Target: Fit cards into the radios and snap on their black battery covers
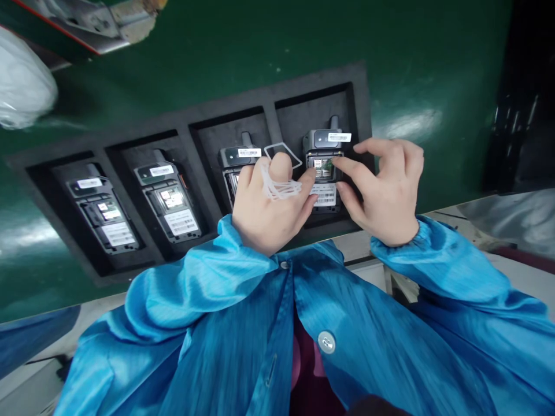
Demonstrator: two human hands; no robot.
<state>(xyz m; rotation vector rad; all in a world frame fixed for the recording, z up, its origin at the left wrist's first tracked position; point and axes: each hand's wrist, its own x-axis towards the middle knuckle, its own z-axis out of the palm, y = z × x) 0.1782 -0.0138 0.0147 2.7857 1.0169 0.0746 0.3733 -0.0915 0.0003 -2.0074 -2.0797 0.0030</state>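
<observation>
A black foam tray (277, 95) on the green bench holds several black handsets with their backs open, each in its own slot. My left hand (266, 205) is curled over the third slot, gripping a bundle of thin clear rubber gaskets (281, 184); one loop sticks up above the fingers. Its thumb touches the rightmost handset (323, 167). My right hand (384, 188) rests at that handset's right side, forefinger and thumb pressing into its open battery bay. The third handset (238, 159) is partly hidden by my left hand.
Two more open handsets (104, 216) (171, 202) lie in the left slots. A white plastic bag (23, 86) sits at the far left on the green bench (182, 52). A metal fixture (87, 23) is at the top left. My blue sleeves fill the foreground.
</observation>
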